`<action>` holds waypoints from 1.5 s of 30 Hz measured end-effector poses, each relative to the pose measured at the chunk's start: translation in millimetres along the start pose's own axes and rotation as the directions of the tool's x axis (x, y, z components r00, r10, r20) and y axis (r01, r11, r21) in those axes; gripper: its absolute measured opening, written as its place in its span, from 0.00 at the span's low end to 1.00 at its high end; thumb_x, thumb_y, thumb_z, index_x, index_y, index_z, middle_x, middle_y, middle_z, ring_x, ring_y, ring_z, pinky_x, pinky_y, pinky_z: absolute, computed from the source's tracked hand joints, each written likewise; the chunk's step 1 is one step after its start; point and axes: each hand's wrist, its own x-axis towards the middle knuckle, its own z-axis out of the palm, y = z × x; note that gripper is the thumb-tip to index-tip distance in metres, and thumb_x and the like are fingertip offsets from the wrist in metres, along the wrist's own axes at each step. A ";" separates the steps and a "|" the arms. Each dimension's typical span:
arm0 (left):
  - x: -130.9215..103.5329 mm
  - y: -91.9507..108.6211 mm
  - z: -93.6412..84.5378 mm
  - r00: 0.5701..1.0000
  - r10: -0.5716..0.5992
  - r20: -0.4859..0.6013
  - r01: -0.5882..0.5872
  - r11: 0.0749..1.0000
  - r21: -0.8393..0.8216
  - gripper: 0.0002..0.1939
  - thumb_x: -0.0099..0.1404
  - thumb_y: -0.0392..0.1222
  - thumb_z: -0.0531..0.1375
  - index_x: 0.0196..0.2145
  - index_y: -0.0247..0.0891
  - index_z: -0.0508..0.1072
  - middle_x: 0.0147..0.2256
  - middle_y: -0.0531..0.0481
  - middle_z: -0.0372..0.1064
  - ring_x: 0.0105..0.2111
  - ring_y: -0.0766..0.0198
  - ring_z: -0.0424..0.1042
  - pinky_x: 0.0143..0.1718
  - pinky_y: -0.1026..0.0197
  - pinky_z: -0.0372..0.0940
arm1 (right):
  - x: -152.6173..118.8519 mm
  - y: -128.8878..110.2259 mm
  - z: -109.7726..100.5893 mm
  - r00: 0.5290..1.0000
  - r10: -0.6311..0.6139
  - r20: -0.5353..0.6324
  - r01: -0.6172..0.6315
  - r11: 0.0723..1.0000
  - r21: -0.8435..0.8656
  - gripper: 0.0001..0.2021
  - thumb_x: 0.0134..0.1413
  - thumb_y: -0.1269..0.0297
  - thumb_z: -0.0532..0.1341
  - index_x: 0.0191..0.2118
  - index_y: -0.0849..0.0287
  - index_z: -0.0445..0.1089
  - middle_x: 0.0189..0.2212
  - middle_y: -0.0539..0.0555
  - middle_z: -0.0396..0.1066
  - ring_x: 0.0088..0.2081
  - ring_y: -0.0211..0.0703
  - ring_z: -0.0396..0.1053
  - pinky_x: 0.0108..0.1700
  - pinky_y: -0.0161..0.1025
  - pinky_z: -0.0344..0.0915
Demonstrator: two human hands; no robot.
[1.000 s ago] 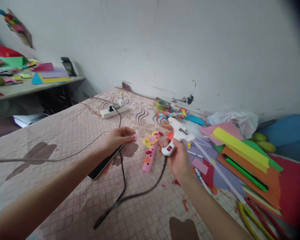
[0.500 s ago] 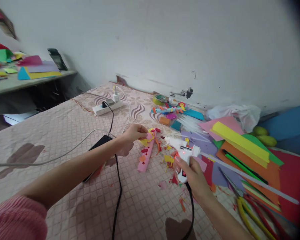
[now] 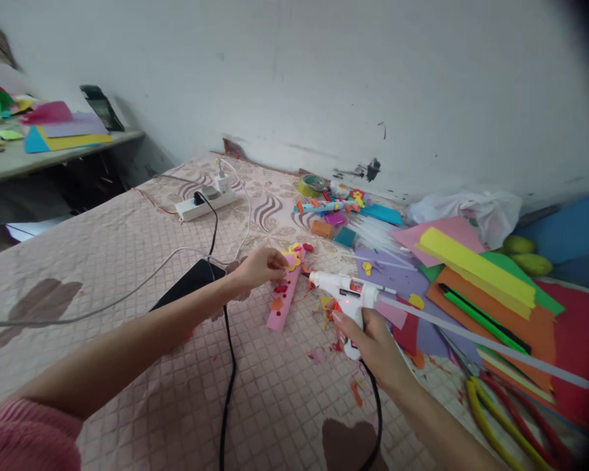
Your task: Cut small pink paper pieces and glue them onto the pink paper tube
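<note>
While gripping a white plastic glue gun (image 3: pixel 351 304) by its handle with the fingers of the right hand (image 3: pixel 380 347), holding the left hand (image 3: pixel 261 268) at a yellow paper flower (image 3: pixel 292 250) on a pink paper strip (image 3: pixel 281 314), fingers bent together. Cannot tell whether closed on anything, or touching the flower, the fingertips partly hiding it. Strip lying on the cloth-covered surface (image 3: pixel 275 392), left of and near the dark nozzle. Partly hidden under the left forearm, a flat black rectangular device (image 3: pixel 189 282). Cut off at the lower right, yellow-handled scissors (image 3: pixel 488 412) and red-handled scissors (image 3: pixel 525 418). Crumpled near the wall, a whitish translucent plastic bag (image 3: pixel 491 212), contents impossible to make out; just beside it, green fruit (image 3: pixel 530 263). Plugged into a white power strip (image 3: pixel 191 208), a black plug (image 3: pixel 199 197) and a white adapter (image 3: pixel 221 184)
</note>
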 end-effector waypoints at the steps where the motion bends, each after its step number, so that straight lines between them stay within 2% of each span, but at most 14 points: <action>1: -0.1 -1.5 -0.4 1.000 0.011 -0.010 -0.010 1.000 0.016 0.08 0.49 0.29 0.60 0.30 0.33 0.68 0.25 0.50 0.70 0.24 0.68 0.69 0.25 0.65 0.64 | 0.6 -1.0 0.1 1.000 -0.006 0.020 0.006 1.000 0.001 0.17 0.51 0.52 0.57 0.20 0.57 0.58 0.16 0.45 0.55 0.18 0.34 0.52 0.20 0.32 0.50; 6: -0.8 -10.7 -2.7 0.995 0.083 -0.046 -0.076 0.987 0.139 0.10 0.49 0.30 0.60 0.32 0.33 0.68 0.26 0.50 0.70 0.25 0.67 0.70 0.26 0.65 0.64 | 7.5 -6.0 1.3 0.997 -0.044 0.058 0.048 0.996 -0.072 0.16 0.51 0.52 0.57 0.22 0.58 0.61 0.17 0.47 0.58 0.20 0.36 0.56 0.21 0.33 0.53; 13: -2.8 -14.8 -6.6 0.995 0.080 -0.067 -0.068 0.984 0.165 0.10 0.50 0.31 0.60 0.34 0.33 0.68 0.27 0.50 0.71 0.27 0.66 0.71 0.27 0.65 0.64 | 20.9 -19.7 -0.7 0.986 -0.126 0.105 0.150 0.954 -0.261 0.16 0.53 0.53 0.55 0.23 0.59 0.60 0.18 0.47 0.57 0.21 0.36 0.54 0.22 0.33 0.51; 18: -9.4 -5.3 -4.1 0.994 -0.005 -0.113 0.009 0.999 0.037 0.10 0.51 0.29 0.60 0.34 0.33 0.68 0.28 0.48 0.71 0.27 0.67 0.71 0.28 0.64 0.65 | 30.4 -27.9 -3.5 0.967 -0.191 0.169 0.242 0.897 -0.371 0.13 0.54 0.56 0.53 0.25 0.58 0.60 0.19 0.47 0.59 0.22 0.37 0.56 0.24 0.34 0.52; 22: -14.0 0.9 -2.1 0.990 -0.117 -0.080 0.108 0.987 -0.119 0.10 0.52 0.29 0.60 0.34 0.32 0.67 0.29 0.48 0.71 0.26 0.68 0.71 0.27 0.65 0.65 | 36.7 -35.5 -4.6 0.951 -0.244 0.188 0.305 0.835 -0.459 0.12 0.53 0.59 0.53 0.23 0.58 0.58 0.20 0.47 0.60 0.23 0.38 0.58 0.26 0.35 0.52; 28: -15.8 -8.0 -9.7 0.984 -0.091 -0.151 0.077 0.992 -0.096 0.11 0.52 0.31 0.61 0.35 0.32 0.67 0.24 0.52 0.69 0.21 0.72 0.66 0.21 0.69 0.58 | 46.0 -43.5 -3.5 0.943 -0.205 0.263 0.319 0.779 -0.539 0.12 0.53 0.60 0.53 0.23 0.58 0.60 0.20 0.48 0.63 0.24 0.39 0.60 0.26 0.35 0.52; 36: -16.1 -12.3 -10.0 0.987 -0.070 -0.143 0.056 0.993 -0.101 0.11 0.50 0.30 0.61 0.34 0.32 0.68 0.24 0.53 0.68 0.21 0.72 0.65 0.22 0.67 0.58 | 55.1 -58.4 3.6 0.907 -0.189 0.375 0.386 0.727 -0.567 0.09 0.53 0.63 0.52 0.29 0.60 0.67 0.26 0.53 0.70 0.28 0.43 0.65 0.30 0.36 0.54; 45: -17.5 -10.2 -8.6 0.987 -0.072 -0.145 0.060 0.995 -0.083 0.12 0.50 0.31 0.62 0.34 0.32 0.68 0.25 0.53 0.67 0.22 0.72 0.65 0.22 0.68 0.57 | 55.4 -65.4 2.9 0.902 -0.181 0.392 0.406 0.665 -0.627 0.10 0.54 0.63 0.52 0.29 0.59 0.67 0.27 0.54 0.71 0.29 0.43 0.66 0.31 0.35 0.54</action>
